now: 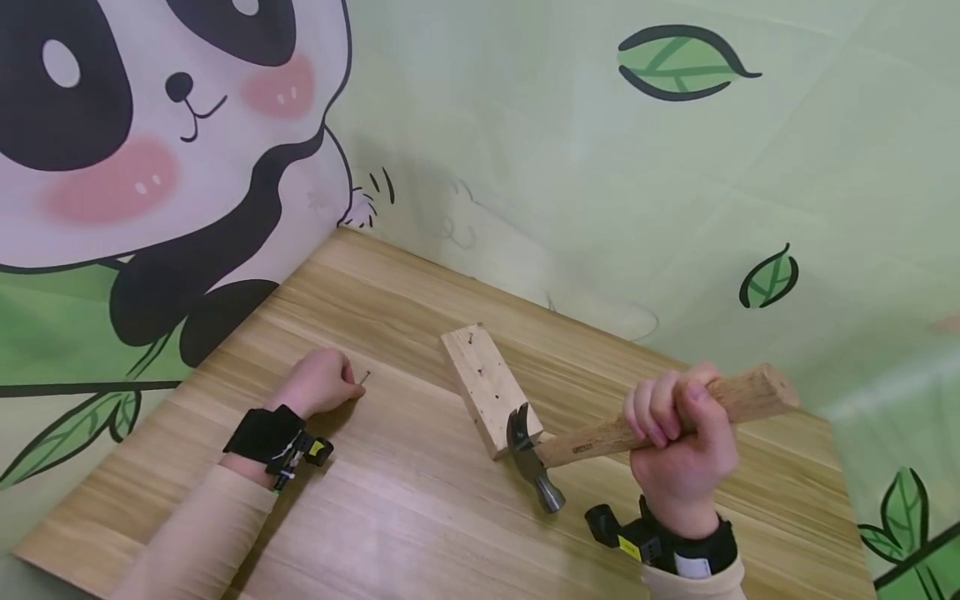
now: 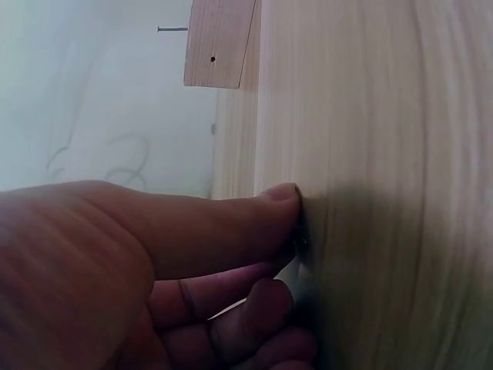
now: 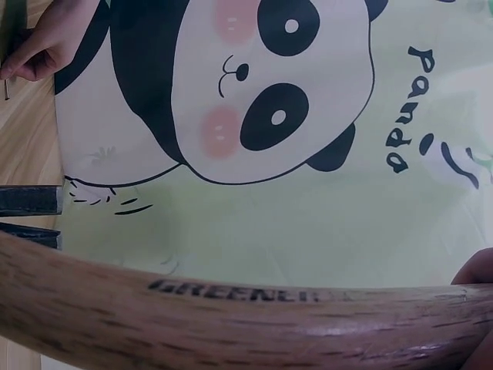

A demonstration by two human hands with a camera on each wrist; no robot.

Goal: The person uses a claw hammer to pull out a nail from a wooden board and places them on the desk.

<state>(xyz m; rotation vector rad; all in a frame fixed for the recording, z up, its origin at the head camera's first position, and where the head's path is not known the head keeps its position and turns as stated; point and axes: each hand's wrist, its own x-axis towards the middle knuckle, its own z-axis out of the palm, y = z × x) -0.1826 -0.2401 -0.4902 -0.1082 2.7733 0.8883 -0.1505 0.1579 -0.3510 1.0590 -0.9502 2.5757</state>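
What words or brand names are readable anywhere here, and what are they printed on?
"GREENER", as best it reads: black stamp on the wooden hammer handle.
"Panda": black letters on the green panda backdrop cloth.
Yellow tags on the black wrist straps: too small to read.

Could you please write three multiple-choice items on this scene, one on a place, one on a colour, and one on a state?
1. Where is the hammer head?
A. at the near end of the wooden block
B. beside the left hand
C. against the wall

2. What colour are the leaves on the wall?
A. red
B. green
C. blue

3. What is the right hand doing?
A. lying flat on the table
B. pinching a nail
C. gripping the hammer handle

Answers:
1 A, the head sits at the block's near end.
2 B, the printed leaves are green.
3 C, its fingers curl round the handle; the left hand pinches the nail.
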